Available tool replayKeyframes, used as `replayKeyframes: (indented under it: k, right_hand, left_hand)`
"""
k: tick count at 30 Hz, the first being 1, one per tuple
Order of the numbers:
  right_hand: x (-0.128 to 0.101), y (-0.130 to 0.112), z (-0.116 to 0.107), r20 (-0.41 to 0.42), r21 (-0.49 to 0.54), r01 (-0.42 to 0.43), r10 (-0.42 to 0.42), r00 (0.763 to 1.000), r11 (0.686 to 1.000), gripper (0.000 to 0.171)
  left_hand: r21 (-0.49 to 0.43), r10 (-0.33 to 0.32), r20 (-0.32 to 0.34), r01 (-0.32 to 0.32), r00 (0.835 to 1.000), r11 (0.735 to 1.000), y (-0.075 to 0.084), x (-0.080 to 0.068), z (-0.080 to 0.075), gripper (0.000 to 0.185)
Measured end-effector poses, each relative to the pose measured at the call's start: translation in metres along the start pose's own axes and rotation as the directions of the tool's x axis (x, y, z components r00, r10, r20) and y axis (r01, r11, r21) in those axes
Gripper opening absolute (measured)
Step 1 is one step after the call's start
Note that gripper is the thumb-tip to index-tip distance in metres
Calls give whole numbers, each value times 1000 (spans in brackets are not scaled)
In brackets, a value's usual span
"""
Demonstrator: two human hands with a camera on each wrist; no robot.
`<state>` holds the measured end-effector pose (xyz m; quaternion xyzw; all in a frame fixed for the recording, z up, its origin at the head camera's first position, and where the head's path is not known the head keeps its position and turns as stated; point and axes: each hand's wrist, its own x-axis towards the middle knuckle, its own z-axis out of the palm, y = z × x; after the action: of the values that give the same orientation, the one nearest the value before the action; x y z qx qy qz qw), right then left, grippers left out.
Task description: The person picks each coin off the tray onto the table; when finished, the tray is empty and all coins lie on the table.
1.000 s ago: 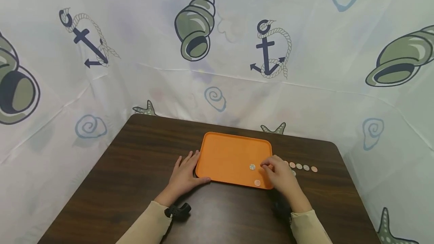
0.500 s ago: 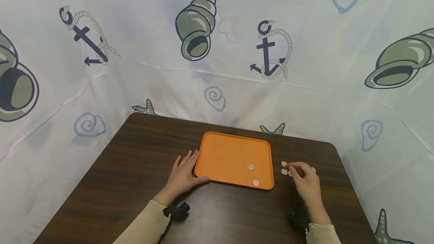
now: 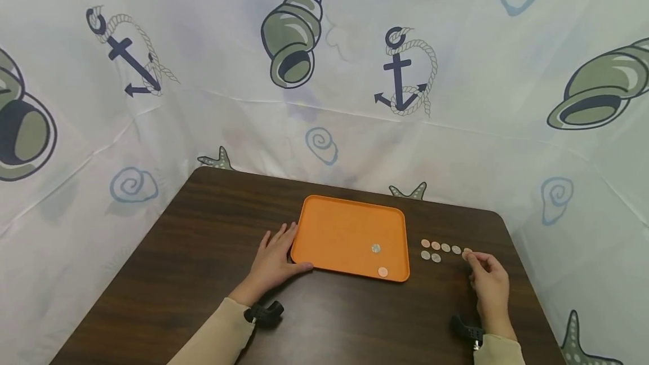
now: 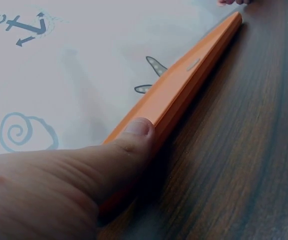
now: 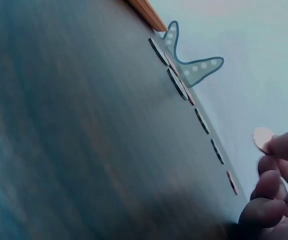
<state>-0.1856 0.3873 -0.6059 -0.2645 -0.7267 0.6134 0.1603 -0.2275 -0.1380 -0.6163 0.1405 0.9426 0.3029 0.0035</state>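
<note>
An orange tray (image 3: pixel 350 230) lies on the table, with a silver coin (image 3: pixel 376 248) and a copper coin (image 3: pixel 382 272) on its right part. My left hand (image 3: pixel 271 266) rests at its near left corner, fingers spread along the left side. In the left wrist view the thumb (image 4: pixel 134 137) presses the tray's front wall (image 4: pixel 183 97). Right of the tray, my right hand (image 3: pixel 490 283) pinches another copper coin (image 5: pixel 262 139) between thumb and fingertips. In the right wrist view that coin is raised above the table, close to the end of a row of coins (image 3: pixel 445 248).
Two silver coins (image 3: pixel 425 254) lie just in front of the row, at its tray end. The dark wooden table (image 3: pixel 355 320) reaches back to a printed curtain (image 3: pixel 345 145). Black bands (image 3: pixel 265 314) sit on both wrists.
My right hand has moved right, from over the tray's right edge, across the coins, to the far end of the row, still pinching the coin. The left hand has stayed on the tray.
</note>
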Motion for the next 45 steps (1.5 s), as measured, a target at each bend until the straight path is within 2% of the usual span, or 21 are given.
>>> replayKeyframes:
  k: [5,15,22,28,32,39,45]
  right_hand:
    - [-2,0,-1,43,-143,12,-6,999,990,33]
    - [-2,-4,-1,72,-171,23,-11,997,985,34]
    - [-1,-10,-1,110,-255,22,6,994,967,40]
    - [1,-7,-2,167,-407,86,-19,986,909,43]
    - [3,-4,-1,175,-469,136,-59,983,873,41]
    - [3,-4,-1,199,-597,232,-139,970,768,43]
    - [1,-6,2,222,-608,286,-187,957,740,45]
  left_hand:
    - [5,-6,16,6,1000,1000,0,0,-1,120]
    - [-6,4,4,-4,1000,1000,0,1,-1,119]
    - [-10,4,8,-4,1000,1000,1,1,-4,119]
    - [-2,10,-3,-10,1000,1000,1,1,-2,120]
    - [-3,8,-5,-8,1000,1000,1,1,-1,119]
    - [5,3,15,-3,1000,1000,3,1,-1,120]
    - [5,0,26,0,1000,1000,3,1,-3,121]
